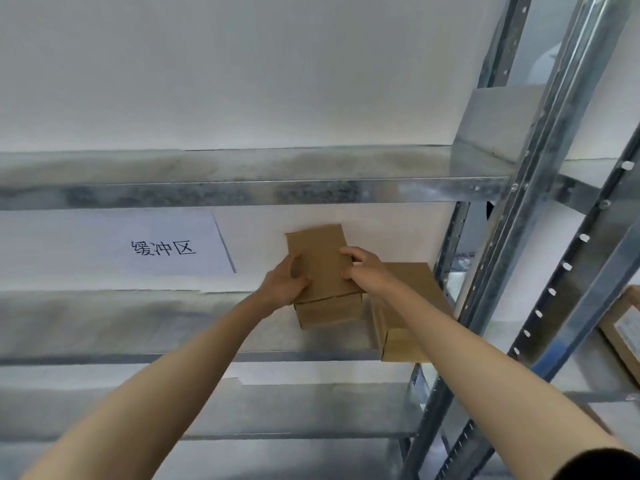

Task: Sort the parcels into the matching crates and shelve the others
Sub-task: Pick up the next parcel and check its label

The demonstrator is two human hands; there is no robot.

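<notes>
A small brown cardboard parcel point(320, 268) sits on the metal shelf point(138, 327), near its right end. My left hand point(285, 284) grips its left side. My right hand point(363, 270) grips its right side, fingers curled over the top edge. A second, larger brown parcel point(412, 299) lies on the same shelf just to the right, touching or almost touching the first and partly hidden by my right forearm.
A white paper sign point(166, 245) with black characters hangs on the wall behind the shelf, left of the parcels. Another shelf point(242, 174) runs above. Perforated steel uprights point(540, 202) stand at the right. On the neighbouring rack lies a labelled parcel point(623, 330).
</notes>
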